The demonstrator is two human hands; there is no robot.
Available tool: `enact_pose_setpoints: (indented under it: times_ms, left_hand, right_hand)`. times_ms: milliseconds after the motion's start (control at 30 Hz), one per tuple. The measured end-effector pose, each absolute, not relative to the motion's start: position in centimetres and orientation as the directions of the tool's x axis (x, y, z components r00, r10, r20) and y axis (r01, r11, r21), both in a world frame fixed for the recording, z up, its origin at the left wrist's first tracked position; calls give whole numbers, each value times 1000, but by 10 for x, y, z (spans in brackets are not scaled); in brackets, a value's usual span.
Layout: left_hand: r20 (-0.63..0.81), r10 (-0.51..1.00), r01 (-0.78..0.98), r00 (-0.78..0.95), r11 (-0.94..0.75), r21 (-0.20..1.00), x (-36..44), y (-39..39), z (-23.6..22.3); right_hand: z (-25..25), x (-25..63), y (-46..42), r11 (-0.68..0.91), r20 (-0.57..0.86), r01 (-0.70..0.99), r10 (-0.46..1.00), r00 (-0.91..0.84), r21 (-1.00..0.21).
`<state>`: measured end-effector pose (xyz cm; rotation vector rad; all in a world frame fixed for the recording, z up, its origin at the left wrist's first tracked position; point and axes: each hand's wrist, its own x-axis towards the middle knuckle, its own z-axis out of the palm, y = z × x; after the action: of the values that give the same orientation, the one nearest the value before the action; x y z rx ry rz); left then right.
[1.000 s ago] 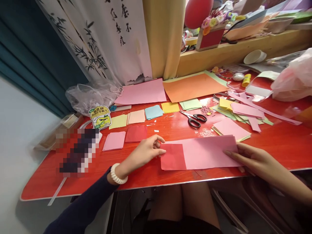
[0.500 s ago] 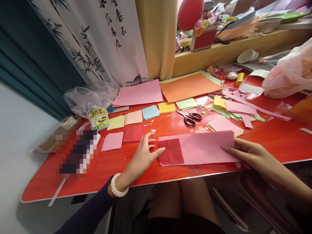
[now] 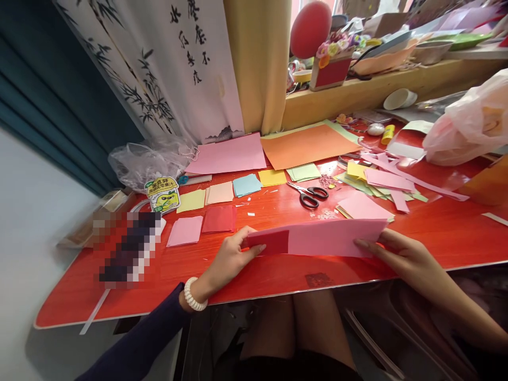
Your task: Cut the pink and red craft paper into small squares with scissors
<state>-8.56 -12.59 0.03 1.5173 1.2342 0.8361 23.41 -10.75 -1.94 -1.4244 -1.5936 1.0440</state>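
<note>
A long pink paper sheet (image 3: 329,238) with a small red paper square (image 3: 266,242) at its left end is raised off the red table (image 3: 456,233), seen nearly edge-on. My left hand (image 3: 230,259), with a white bead bracelet at the wrist, pinches the left end where the red square lies. My right hand (image 3: 400,254) grips the right end of the pink sheet, fingers closed on its edge. Black-handled scissors (image 3: 309,194) lie on the table behind the sheet.
Small stacks of coloured squares, among them pink (image 3: 185,230), red (image 3: 219,218) and blue (image 3: 246,184), lie left of centre. Large pink (image 3: 228,153) and orange sheets (image 3: 309,144) lie at the back. Paper scraps (image 3: 381,180) and a plastic bag (image 3: 472,124) crowd the right.
The pink sheet with the red square lay flat on the table; both hands have now lifted it, tilting it up. My left hand went from open fingers to a pinch on it.
</note>
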Motion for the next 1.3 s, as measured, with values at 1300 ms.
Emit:
enact_pose_setpoints:
  times_ms: [1300]
  left_hand:
    - [2, 938, 345, 346, -130, 930, -83, -121, 1]
  right_hand:
    - [-31, 239, -105, 102, 37, 420, 987, -159, -902]
